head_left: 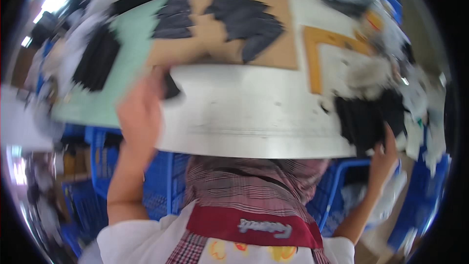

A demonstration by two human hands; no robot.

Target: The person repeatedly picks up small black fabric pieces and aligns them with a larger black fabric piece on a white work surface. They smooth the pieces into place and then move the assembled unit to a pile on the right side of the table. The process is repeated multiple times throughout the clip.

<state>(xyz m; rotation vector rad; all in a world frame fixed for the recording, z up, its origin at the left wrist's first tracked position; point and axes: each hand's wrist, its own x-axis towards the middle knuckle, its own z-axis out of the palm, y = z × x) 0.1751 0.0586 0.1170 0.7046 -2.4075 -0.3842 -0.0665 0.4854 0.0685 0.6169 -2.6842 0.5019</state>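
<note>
I judge this as fabric handling, calling next for a clean pinch. Nearside right of the cardboard sheet (pixel 205 36), the black fabric pile (pixel 359 120) meets the right hand (pixel 384 154); nearside left, the blurred left hand (pixel 140 107) adjoins a dark piece (pixel 171 87). I can't tell either grip.
</note>
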